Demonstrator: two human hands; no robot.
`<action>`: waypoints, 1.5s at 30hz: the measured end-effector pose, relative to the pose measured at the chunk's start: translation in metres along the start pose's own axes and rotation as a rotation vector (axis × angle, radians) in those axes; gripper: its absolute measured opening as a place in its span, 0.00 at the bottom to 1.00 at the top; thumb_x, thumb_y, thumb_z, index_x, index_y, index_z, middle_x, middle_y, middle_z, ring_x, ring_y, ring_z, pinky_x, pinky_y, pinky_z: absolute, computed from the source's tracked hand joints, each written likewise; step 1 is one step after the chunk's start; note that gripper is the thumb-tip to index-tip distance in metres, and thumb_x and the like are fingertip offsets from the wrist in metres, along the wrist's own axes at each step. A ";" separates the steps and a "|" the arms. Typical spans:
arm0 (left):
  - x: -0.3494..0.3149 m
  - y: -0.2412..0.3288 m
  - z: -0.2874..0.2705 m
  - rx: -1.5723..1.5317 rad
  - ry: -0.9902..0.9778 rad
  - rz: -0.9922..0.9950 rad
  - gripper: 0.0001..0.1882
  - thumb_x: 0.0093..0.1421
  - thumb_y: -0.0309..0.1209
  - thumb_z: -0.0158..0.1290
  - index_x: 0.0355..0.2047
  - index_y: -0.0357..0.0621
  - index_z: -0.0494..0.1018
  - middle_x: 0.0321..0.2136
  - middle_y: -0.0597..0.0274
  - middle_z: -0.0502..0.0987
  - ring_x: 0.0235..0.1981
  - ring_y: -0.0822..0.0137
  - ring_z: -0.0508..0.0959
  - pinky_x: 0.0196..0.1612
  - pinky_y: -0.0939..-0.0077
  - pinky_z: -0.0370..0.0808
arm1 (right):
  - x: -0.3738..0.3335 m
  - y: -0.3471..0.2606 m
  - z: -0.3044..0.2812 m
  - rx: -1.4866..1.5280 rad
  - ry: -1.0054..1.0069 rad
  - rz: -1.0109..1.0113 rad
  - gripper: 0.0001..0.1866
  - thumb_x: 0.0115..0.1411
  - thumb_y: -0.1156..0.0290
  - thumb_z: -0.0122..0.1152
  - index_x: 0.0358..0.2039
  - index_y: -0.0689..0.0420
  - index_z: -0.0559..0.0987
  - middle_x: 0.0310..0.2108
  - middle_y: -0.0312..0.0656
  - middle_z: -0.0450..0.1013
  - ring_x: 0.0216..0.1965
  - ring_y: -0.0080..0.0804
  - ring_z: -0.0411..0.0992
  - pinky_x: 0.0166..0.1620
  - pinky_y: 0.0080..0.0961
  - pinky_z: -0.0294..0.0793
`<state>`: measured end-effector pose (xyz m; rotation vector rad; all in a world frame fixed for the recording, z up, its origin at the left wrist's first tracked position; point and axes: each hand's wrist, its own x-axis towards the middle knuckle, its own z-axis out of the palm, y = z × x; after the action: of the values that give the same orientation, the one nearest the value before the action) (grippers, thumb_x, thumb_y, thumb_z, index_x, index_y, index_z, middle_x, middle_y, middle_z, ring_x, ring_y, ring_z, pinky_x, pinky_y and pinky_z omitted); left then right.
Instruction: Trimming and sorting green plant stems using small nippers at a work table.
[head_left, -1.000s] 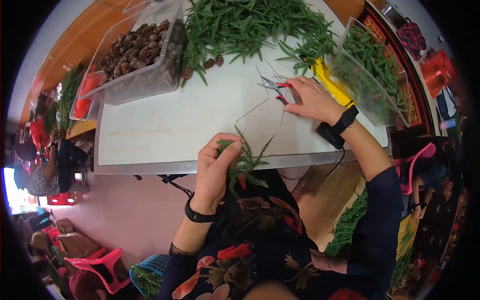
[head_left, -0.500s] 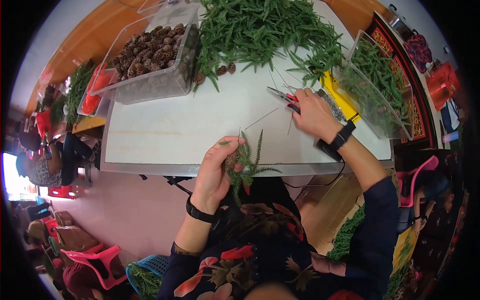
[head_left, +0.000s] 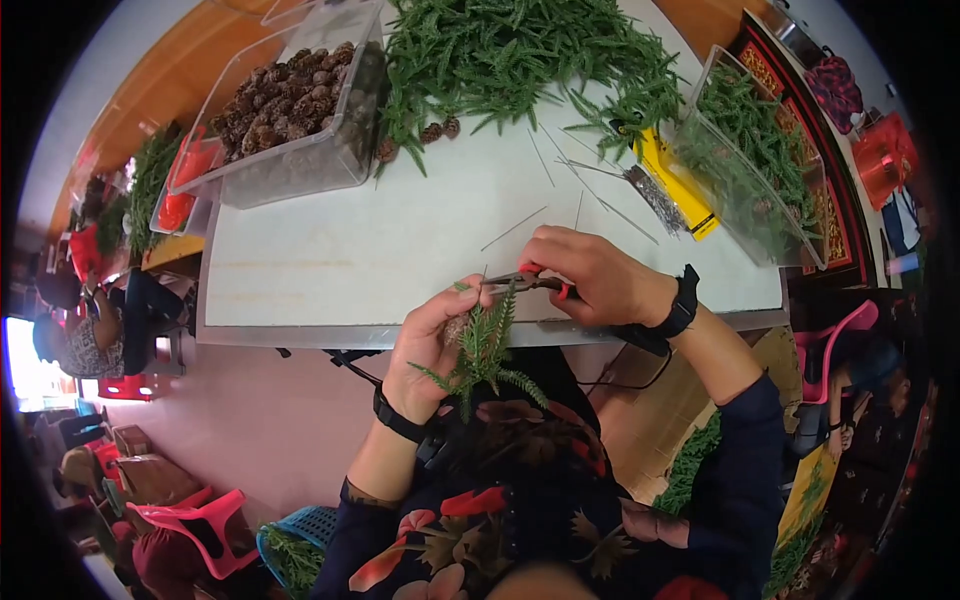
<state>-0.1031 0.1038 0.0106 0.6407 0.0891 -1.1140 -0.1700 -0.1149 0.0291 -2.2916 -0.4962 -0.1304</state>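
Over the table's near edge, my left hand (head_left: 425, 345) is closed around a green artificial pine sprig (head_left: 489, 343). A brown pine cone (head_left: 455, 329) partly shows between the fingers, and a thin wire stands up from the bunch. My right hand (head_left: 610, 278) grips pliers (head_left: 516, 283) with red and black handles. Their jaws reach the wire at my left fingertips; whether they are clamped on it is too small to tell. Several loose thin wires (head_left: 515, 228) lie on the white table just beyond my hands.
A clear bin of pine cones (head_left: 290, 185) stands at the far left. Green sprigs (head_left: 530, 60) are heaped at the back. To the right are a yellow packet (head_left: 675, 185) and a clear bin of sprigs (head_left: 745, 190). Other people sit at both sides.
My right hand has brought the pliers from the wires on the table leftward and nearer, to the sprig. The sprig has turned slightly in my left hand.
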 end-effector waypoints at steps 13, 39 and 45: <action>-0.003 -0.008 0.003 -0.117 -0.188 -0.143 0.08 0.60 0.31 0.49 0.34 0.40 0.73 0.28 0.64 0.75 0.23 0.73 0.71 0.25 0.79 0.66 | 0.004 -0.007 -0.002 -0.044 -0.052 0.020 0.13 0.45 0.78 0.58 0.34 0.58 0.71 0.27 0.46 0.68 0.29 0.49 0.69 0.32 0.36 0.69; 0.003 -0.017 -0.001 0.451 0.193 0.515 0.05 0.62 0.23 0.52 0.38 0.37 0.75 0.25 0.74 0.72 0.23 0.86 0.63 0.26 0.90 0.59 | -0.012 -0.042 0.004 -0.002 -0.101 0.484 0.09 0.57 0.71 0.55 0.35 0.63 0.72 0.26 0.53 0.73 0.29 0.53 0.72 0.33 0.38 0.70; 0.002 -0.016 0.001 0.458 0.188 0.526 0.06 0.62 0.23 0.52 0.39 0.37 0.76 0.26 0.74 0.73 0.23 0.86 0.64 0.26 0.90 0.60 | -0.017 -0.039 0.006 0.104 -0.062 0.482 0.09 0.58 0.70 0.55 0.35 0.63 0.73 0.26 0.52 0.73 0.28 0.52 0.71 0.32 0.36 0.70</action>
<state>-0.1166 0.0976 0.0034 1.1044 -0.1721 -0.5590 -0.2007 -0.0914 0.0473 -2.2497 0.0277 0.1999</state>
